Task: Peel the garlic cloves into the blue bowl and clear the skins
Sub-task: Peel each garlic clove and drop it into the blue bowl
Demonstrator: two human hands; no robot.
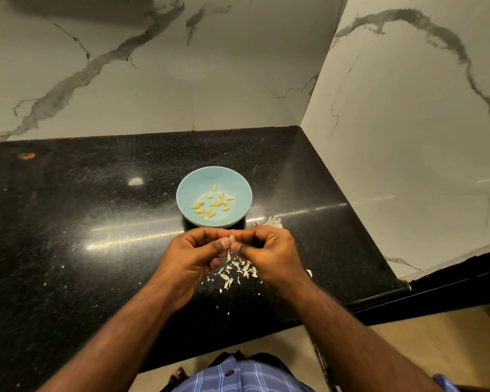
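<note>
We are in the middle of the peeling, and a good part of it seems done already. In the blue bowl on the black counter lie many peeled cloves, yellow and small, scattered on its bottom. Just in front of the bowl, above the counter, we hold one more garlic clove between our two hands: the left hand pinches it with thumb and curled fingers, and the right hand pinches it from the other side in the same way, so we judge that its skin is being pulled off now. Under the hands a heap of white skins lies on the counter, with small bits spread around it, and another white piece, maybe skins or the rest of the garlic head, lies just right of the bowl; we cannot tell which. So what is left, as we judge it, is to finish this clove, drop it in the bowl, peel any cloves that remain, and then clear all skins from the counter, which is not yet begun. We see no brand, label or writing anywhere.
</note>
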